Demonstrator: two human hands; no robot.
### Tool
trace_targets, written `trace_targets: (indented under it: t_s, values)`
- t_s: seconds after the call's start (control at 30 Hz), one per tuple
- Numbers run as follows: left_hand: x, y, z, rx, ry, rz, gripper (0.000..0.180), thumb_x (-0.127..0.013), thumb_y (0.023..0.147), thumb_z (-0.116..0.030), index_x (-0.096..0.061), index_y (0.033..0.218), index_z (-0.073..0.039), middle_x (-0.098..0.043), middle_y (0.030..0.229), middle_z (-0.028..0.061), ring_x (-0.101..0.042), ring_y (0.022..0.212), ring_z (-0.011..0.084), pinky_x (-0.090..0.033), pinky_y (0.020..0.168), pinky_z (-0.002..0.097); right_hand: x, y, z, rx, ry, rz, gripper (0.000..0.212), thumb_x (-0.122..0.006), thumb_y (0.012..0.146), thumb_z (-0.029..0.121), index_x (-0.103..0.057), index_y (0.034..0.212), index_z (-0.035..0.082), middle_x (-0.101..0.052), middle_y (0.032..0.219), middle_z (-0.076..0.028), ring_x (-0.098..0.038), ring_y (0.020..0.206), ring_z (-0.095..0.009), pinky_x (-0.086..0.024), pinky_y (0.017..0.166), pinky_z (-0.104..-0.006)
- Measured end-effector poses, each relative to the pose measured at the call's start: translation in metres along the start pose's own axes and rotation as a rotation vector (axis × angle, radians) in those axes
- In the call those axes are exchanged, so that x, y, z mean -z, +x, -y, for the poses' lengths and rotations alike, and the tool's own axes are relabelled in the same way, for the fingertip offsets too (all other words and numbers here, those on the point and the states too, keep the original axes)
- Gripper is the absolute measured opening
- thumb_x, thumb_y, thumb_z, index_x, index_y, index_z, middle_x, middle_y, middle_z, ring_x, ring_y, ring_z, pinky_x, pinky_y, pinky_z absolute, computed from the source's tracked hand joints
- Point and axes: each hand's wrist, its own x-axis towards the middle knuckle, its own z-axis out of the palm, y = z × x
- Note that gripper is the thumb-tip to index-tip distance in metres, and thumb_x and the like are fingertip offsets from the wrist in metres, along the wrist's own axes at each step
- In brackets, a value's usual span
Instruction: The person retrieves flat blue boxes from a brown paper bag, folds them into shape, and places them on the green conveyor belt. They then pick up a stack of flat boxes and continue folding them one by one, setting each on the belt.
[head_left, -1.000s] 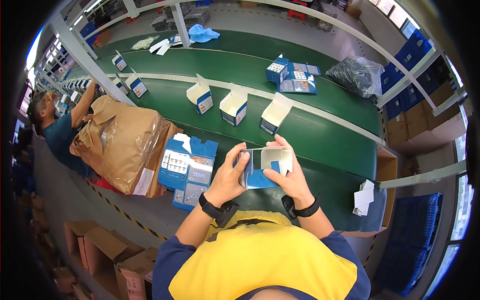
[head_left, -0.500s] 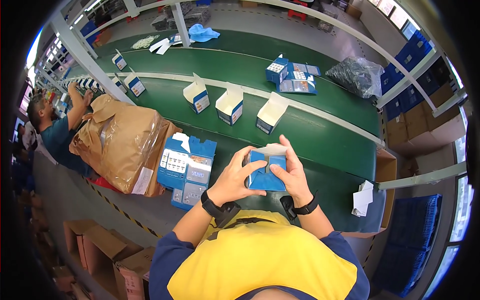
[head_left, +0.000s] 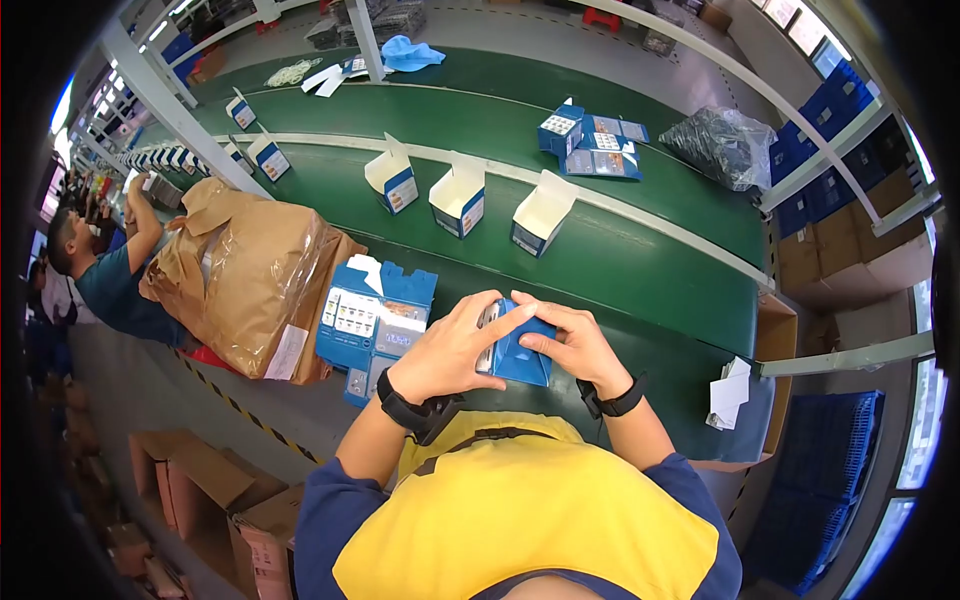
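Between my two hands is a small blue carton (head_left: 528, 364), held over the near edge of the green work surface. My left hand (head_left: 465, 345) grips its left side, thumb reaching across the top. With fingers curled over the far edge, my right hand (head_left: 578, 345) presses its thumb on the blue flaps. The carton's far side is hidden by my fingers. To the left lies a stack of flat blue printed cartons (head_left: 375, 315). Beyond my hands, open-topped cartons stand on the belt, among them a right one (head_left: 541, 215), a middle one (head_left: 458, 197) and a left one (head_left: 391, 180).
A big brown paper-wrapped bundle (head_left: 245, 280) sits at the left, with a co-worker (head_left: 115, 270) beyond it. White papers (head_left: 729, 392) lie at the right end. More flat cartons (head_left: 600, 145) and a plastic-wrapped dark bundle (head_left: 722, 150) are across the belt. Cardboard boxes (head_left: 200, 480) stand lower left.
The carton's raised pale flap no longer shows; its blue flaps are now folded down under my thumbs. My right fingers have curled over its far edge. The co-worker's arms have shifted.
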Motion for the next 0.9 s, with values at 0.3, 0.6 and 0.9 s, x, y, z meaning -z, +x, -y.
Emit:
trace_targets:
  t_s: [0.3, 0.6, 0.9]
  values:
    - [-0.003, 0.0007, 0.0018, 0.1, -0.113, -0.005, 0.105, -0.084, 0.051, -0.021, -0.025, 0.139, -0.023, -0.038, 0.122, 0.0169, -0.044, 0.109, 0.0362, -0.044, 0.086, 0.0404, -0.0031, 0.0026, -0.0108, 0.052, -0.206, -0.019, 0.042, -0.067, 0.076, 0.008, -0.055, 0.116, 0.001, -0.055, 0.12, -0.015, -0.057, 0.106, -0.025, -0.045, 0.089, -0.0329]
    - [0.0019, 0.0026, 0.0005, 0.101, -0.199, 0.055, 0.109, -0.084, 0.049, -0.024, -0.023, 0.14, -0.017, -0.04, 0.121, 0.0165, -0.045, 0.108, 0.0362, -0.042, 0.087, 0.0388, 0.0002, -0.0022, -0.0058, -0.063, -0.097, -0.007, 0.047, -0.071, 0.072, 0.01, -0.056, 0.115, 0.001, -0.062, 0.108, -0.015, -0.062, 0.093, -0.025, -0.047, 0.08, -0.0299]
    - [0.0017, 0.0002, -0.0017, 0.134, -0.193, 0.12, 0.108, -0.084, 0.05, -0.028, -0.026, 0.139, -0.01, -0.04, 0.122, 0.0159, -0.045, 0.107, 0.0346, -0.041, 0.088, 0.0368, 0.0035, -0.0021, -0.0054, 0.005, -0.202, 0.044, 0.047, -0.072, 0.072, 0.012, -0.057, 0.116, 0.003, -0.065, 0.096, -0.015, -0.061, 0.079, -0.02, -0.045, 0.072, -0.0292]
